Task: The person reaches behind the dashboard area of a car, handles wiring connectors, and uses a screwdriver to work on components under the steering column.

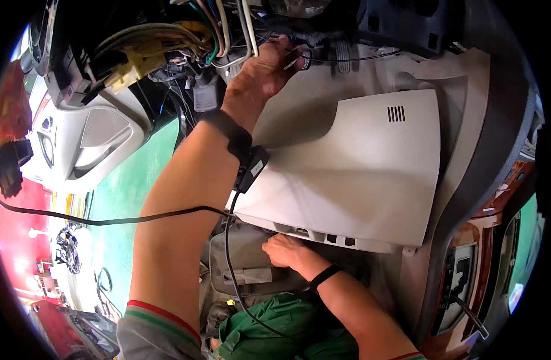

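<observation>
Where green trousers fill the bottom edge, a thin black cable trails down over them from a small black device strapped to the left wrist. Just above the trousers, the right hand, with a black band around its wrist, is at the lower edge of a large cream panel. Its fingers are bent together against that edge, but the tips are partly hidden, so I cannot tell whether they pinch it.

The panel lies between the two forearms and beyond, tilted across the footwell, with a row of dark vent slits near its far end and two square black openings along its near edge. To its right stands a gear lever in a wood-trimmed console.

Past the panel, the left hand reaches up among hanging wires under the dashboard. Its fingers curl near a thin dark wire; whether they pinch anything, I cannot tell. A ridged dark pedal sits to the right of that hand.

Farther off at left, a cream car door hangs open above a green floor.
</observation>
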`<state>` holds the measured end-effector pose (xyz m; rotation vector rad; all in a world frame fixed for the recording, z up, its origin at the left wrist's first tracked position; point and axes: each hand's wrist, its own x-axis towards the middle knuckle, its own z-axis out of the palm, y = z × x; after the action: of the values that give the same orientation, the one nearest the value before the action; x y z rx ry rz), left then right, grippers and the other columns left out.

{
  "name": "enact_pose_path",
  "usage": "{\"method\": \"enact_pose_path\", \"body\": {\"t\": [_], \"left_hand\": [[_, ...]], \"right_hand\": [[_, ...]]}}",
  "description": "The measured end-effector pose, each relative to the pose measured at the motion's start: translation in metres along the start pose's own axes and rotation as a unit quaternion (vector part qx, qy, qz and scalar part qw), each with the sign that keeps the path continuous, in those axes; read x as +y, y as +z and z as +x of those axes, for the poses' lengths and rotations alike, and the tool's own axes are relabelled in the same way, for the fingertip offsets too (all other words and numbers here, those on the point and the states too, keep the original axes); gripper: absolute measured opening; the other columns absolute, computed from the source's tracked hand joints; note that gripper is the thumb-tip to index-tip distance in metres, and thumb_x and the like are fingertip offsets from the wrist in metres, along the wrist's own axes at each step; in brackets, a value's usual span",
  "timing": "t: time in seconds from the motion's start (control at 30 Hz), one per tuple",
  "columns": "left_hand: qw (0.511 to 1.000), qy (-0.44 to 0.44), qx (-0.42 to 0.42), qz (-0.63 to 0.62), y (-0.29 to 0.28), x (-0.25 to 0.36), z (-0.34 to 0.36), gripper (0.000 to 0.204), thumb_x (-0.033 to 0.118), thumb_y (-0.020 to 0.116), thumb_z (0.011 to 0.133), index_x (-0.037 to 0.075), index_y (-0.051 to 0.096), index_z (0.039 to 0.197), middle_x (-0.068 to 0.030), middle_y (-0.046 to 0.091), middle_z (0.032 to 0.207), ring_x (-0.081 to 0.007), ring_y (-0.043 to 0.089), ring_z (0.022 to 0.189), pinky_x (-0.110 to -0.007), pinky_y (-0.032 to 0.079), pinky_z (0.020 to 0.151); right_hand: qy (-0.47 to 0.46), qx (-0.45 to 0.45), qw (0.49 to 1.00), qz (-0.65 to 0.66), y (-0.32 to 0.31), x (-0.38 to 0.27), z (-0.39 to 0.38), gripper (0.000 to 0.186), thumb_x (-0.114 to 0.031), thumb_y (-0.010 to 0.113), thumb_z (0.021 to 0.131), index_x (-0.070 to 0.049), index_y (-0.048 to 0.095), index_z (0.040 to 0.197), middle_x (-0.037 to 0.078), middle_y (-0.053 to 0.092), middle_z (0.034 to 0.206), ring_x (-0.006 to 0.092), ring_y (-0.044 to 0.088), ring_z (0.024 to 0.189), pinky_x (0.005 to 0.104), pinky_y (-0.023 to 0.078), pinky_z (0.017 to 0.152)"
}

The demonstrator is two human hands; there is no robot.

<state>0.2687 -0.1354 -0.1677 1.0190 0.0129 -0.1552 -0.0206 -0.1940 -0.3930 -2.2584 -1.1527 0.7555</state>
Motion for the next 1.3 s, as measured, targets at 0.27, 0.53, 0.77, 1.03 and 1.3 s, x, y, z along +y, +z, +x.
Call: {"method": "enact_pose_path", "body": {"t": [0.27,0.53,0.77,1.03,1.3], "left_hand": [[0.995,-0.053,-0.067,0.049,0.007,0.005,-0.017,0.009,-0.006,0.056,0.088,-0.002,0.058,0.096,-0.0103,0.059,0.094,-0.0249,0.062,0.088,-0.031,0.057,0.083],[0.999,0.047,0.002,-0.017,-0.003,0.013,0.015,0.008,-0.001,0.056,0.092,-0.006,0.059,0.097,-0.0145,0.063,0.096,-0.0279,0.064,0.093,-0.033,0.058,0.088],[0.998,0.037,-0.033,0.028,0.000,0.004,0.003,0.009,-0.003,0.055,0.092,-0.007,0.058,0.099,-0.0135,0.058,0.106,-0.0267,0.058,0.105,-0.035,0.049,0.102],[0.995,0.020,0.036,0.088,0.004,0.001,-0.017,0.009,0.001,0.059,0.090,0.001,0.057,0.099,-0.0100,0.063,0.095,-0.0232,0.063,0.095,-0.031,0.053,0.092],[0.976,0.022,-0.006,0.219,-0.007,0.004,-0.013,0.020,0.011,0.065,0.089,0.005,0.061,0.107,-0.0054,0.065,0.101,-0.0217,0.062,0.096,-0.035,0.049,0.087]], "right_hand": [[0.028,-0.030,0.999,-0.003,-0.014,0.000,-0.004,0.018,-0.002,0.054,0.074,0.001,0.066,0.087,0.021,0.067,0.090,0.0380,0.065,0.089,0.0454,0.054,0.076],[0.021,-0.042,0.999,0.005,-0.007,-0.004,0.003,0.018,0.000,0.054,0.074,0.001,0.066,0.087,0.020,0.067,0.091,0.0378,0.064,0.091,0.0452,0.053,0.078],[0.071,-0.116,0.991,-0.010,-0.010,0.008,0.008,0.018,-0.005,0.052,0.081,0.001,0.066,0.092,0.019,0.066,0.095,0.0365,0.063,0.091,0.0442,0.051,0.079],[0.072,-0.079,0.994,0.010,-0.021,0.018,0.003,0.019,-0.005,0.052,0.081,0.000,0.066,0.092,0.019,0.066,0.096,0.0363,0.063,0.091,0.0441,0.051,0.079],[0.065,-0.059,0.996,0.020,-0.023,0.021,0.006,0.019,-0.006,0.051,0.082,0.000,0.065,0.093,0.019,0.066,0.096,0.0362,0.063,0.092,0.0439,0.050,0.079]]}}
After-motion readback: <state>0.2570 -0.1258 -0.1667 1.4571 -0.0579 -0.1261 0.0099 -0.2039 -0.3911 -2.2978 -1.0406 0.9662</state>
